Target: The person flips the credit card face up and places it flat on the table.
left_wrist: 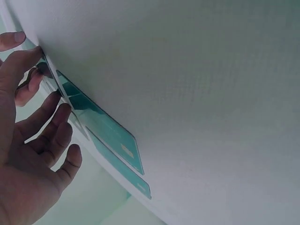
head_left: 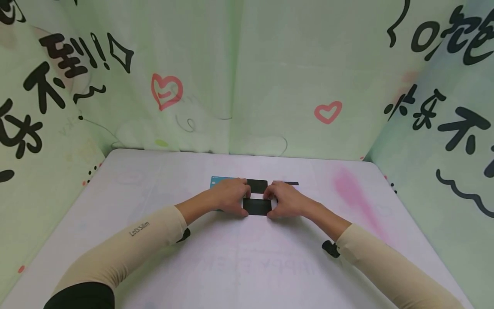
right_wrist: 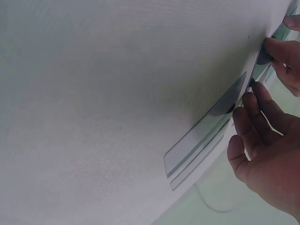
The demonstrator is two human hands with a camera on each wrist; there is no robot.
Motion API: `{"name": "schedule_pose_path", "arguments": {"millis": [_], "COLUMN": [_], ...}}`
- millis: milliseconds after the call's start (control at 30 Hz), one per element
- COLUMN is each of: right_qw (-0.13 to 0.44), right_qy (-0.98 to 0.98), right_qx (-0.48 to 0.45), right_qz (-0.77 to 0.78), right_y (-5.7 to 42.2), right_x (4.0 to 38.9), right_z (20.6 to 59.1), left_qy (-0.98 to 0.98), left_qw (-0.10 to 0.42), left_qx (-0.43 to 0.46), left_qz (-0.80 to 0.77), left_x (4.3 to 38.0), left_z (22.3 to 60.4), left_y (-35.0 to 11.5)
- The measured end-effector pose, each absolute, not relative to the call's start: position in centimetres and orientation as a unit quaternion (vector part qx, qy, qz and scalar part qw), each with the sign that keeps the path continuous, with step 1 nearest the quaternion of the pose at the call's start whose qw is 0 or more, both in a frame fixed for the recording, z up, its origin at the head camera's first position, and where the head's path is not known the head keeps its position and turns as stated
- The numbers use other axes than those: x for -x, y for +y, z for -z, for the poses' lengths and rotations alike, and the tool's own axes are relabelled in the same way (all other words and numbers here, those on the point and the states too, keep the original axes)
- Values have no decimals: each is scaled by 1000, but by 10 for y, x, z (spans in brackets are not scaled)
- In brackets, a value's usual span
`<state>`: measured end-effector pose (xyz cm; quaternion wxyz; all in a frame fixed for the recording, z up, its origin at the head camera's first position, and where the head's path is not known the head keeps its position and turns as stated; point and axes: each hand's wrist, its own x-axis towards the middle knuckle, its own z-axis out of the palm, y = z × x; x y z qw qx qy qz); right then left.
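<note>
A black flat card [head_left: 257,207] lies between both hands near the middle of the table. My left hand [head_left: 231,195] holds its left end, thumb at the near corner and fingertips at the far one. At the opposite end, my right hand [head_left: 287,199] grips it the same way. Just behind is a second black card [head_left: 257,186], and the fingers of both hands overlap its lower corners. Under the left hand, partly hidden, lies a blue-green card [head_left: 220,181]; the left wrist view shows a teal card [left_wrist: 117,129] with a gold patch.
A thin black strip [head_left: 292,183] shows behind the right hand. In the right wrist view, a pale card [right_wrist: 187,145] with a dark stripe lies flat beside that hand. White cloth covers the table [head_left: 239,270], and a printed green curtain [head_left: 270,64] hangs round its back and sides.
</note>
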<state>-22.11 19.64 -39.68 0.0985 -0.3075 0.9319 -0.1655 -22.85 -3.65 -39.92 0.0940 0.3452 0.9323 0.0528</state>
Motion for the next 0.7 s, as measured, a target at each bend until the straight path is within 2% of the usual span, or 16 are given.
{"name": "schedule_pose_path", "arguments": {"millis": [400, 700], "right_qw": [88, 88], "right_qy": [927, 926], "right_qx": [321, 322], "right_qz": [172, 175], "right_y": [198, 198], "right_x": [219, 216], "right_z": [398, 397], "left_qy": [924, 920], "left_qw": [71, 77], "left_qx": [-368, -374], "left_qz": [-77, -88], "left_x": [228, 230], "left_z": [402, 401], "left_y": [-36, -36]}}
